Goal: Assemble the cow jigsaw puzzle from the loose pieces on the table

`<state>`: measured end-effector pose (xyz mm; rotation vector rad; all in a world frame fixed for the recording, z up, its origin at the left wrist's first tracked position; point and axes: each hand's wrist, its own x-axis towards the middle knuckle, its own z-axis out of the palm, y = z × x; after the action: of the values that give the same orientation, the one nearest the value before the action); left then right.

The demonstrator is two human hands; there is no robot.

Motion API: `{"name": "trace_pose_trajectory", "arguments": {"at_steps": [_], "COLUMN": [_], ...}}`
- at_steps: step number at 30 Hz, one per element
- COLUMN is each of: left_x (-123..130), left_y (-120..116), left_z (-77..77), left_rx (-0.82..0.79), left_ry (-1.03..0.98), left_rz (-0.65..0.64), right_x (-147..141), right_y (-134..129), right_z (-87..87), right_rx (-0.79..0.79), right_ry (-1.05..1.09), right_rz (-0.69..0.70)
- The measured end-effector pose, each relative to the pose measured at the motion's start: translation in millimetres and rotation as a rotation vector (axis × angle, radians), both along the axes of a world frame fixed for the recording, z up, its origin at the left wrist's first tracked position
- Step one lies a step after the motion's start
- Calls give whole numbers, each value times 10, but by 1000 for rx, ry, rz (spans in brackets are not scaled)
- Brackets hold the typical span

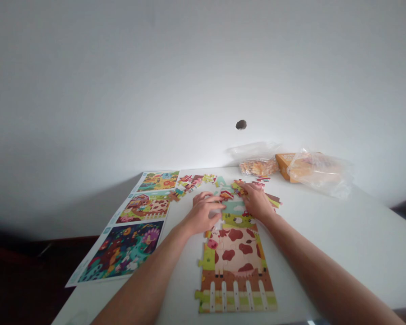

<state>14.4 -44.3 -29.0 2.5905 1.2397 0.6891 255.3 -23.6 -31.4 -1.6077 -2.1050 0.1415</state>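
Note:
A joined puzzle section [237,253] with a spotted cow, a white fence, sheep and a red car lies on the white table. My left hand [206,212] is at its upper left edge, fingers bent and spread, with nothing visible held. Just beyond the section's top, my right hand [256,201] reaches with its fingertips onto loose colourful pieces [238,186]; whether it grips one is hidden. A loose piece with a red roof [226,195] lies between the two hands.
A sheet with three printed pictures [144,207] lies at the left. More loose pieces [192,181] are spread along the back. A clear bag of pieces [259,167] and an orange box [287,167] under clear plastic [331,176] stand against the wall.

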Motion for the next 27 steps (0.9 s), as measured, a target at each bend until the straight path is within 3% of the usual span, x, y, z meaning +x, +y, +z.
{"name": "trace_pose_trajectory", "arguments": {"at_steps": [13, 27], "left_x": [2, -2], "left_y": [-8, 20], "left_z": [15, -49], "left_rx": [8, 13], "left_ry": [-15, -12], "left_rz": [-20, 102], "right_x": [59, 52], "right_y": [105, 63], "right_z": [-64, 17], "right_rx": [25, -53], "right_ry": [119, 99], "right_rz": [42, 92]}}
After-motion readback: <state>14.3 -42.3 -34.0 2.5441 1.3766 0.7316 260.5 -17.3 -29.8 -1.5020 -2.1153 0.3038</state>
